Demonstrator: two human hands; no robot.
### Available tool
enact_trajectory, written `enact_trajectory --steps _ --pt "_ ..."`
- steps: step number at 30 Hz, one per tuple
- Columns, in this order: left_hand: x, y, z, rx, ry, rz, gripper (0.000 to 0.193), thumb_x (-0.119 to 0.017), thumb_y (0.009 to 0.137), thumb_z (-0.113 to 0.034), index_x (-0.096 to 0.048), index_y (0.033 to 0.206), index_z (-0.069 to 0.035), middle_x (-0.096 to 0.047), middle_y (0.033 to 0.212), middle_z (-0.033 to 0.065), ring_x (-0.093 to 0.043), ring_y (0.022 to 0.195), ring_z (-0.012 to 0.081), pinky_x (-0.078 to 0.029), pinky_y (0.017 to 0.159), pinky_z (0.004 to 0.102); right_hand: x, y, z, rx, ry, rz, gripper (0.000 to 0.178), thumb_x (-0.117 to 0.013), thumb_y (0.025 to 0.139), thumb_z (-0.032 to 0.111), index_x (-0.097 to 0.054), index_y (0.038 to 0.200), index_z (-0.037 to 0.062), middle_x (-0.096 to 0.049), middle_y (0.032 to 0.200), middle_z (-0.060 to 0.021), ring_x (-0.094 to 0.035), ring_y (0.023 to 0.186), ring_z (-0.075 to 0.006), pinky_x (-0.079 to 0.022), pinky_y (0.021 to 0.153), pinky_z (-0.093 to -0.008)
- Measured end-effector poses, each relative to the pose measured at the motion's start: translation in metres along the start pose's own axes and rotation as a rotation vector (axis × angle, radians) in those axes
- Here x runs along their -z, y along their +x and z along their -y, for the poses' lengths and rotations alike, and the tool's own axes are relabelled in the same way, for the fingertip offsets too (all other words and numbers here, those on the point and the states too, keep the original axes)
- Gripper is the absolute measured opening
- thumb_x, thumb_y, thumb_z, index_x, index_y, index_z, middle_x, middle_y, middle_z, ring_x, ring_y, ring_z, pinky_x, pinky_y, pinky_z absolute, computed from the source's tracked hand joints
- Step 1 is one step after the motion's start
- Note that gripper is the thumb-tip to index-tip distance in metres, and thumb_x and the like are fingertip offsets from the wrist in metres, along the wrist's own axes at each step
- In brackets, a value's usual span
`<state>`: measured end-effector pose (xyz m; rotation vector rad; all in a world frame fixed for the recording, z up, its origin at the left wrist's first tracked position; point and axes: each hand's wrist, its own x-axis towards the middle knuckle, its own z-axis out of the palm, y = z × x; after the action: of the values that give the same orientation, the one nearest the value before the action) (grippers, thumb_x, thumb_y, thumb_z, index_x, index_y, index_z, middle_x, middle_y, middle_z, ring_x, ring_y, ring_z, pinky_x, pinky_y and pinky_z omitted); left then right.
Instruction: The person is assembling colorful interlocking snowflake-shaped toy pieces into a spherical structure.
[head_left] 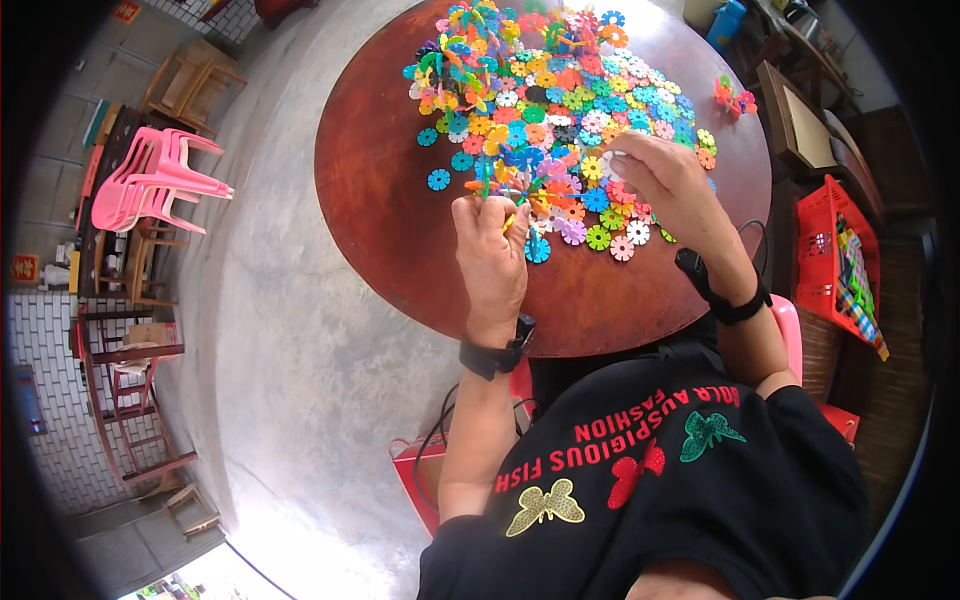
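Observation:
My left hand (pixel 492 255) is closed at the near side of the pile, pinching a multicoloured cluster of interlocked flower-shaped plastic discs (pixel 527 160). The fingers cover the cluster's near end, and its far edge is hard to tell from the loose pieces behind. To the right, my right hand (pixel 670 180) is raised over the pile with thumb and fingers pinched on a white flower disc (pixel 609 167). The two hands are apart. Many loose flower discs (pixel 598 237) in bright colours lie flat on the round brown table (pixel 375 190) beneath and beyond them.
A larger built cluster of discs (pixel 462 65) stands at the table's far left. A small pink and red one (pixel 735 98) sits near its right edge. Right of the table is a red basket (pixel 818 245) with coloured pieces. Stacked pink chairs (pixel 150 180) stand far left.

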<state>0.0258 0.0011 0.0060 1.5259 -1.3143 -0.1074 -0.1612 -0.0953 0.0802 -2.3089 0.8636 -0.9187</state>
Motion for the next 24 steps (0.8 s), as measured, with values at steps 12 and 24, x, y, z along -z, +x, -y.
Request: enact_trajectory --steps 12,24 --pt "-0.012 -0.010 -0.012 -0.090 0.149 0.165 0.015 -0.068 0.084 -0.012 -0.059 0.093 -0.006 -0.049 0.099 0.0127 -0.060 0.085 0.0310 -0.051 0.067 0.0396 -0.035 0.009 0.010 -0.030 0.095 0.206 0.042 -0.057 0.091 0.037 -0.058 0.077 -0.0030 -0.056 0.064 -0.0131 -0.056 0.060 -0.0308 -0.041 0.055 -0.0408" --pt "-0.004 -0.001 -0.012 -0.131 -0.048 0.078 0.037 -0.077 0.071 -0.010 -0.050 0.095 -0.004 -0.051 0.095 0.0111 -0.058 0.080 0.0266 -0.051 0.063 0.0343 -0.027 0.005 0.001 -0.070 0.231 0.310 0.022 -0.059 0.083 0.016 -0.054 0.072 -0.0015 -0.048 0.055 -0.0116 -0.049 0.048 -0.0195 -0.037 0.048 -0.0354"
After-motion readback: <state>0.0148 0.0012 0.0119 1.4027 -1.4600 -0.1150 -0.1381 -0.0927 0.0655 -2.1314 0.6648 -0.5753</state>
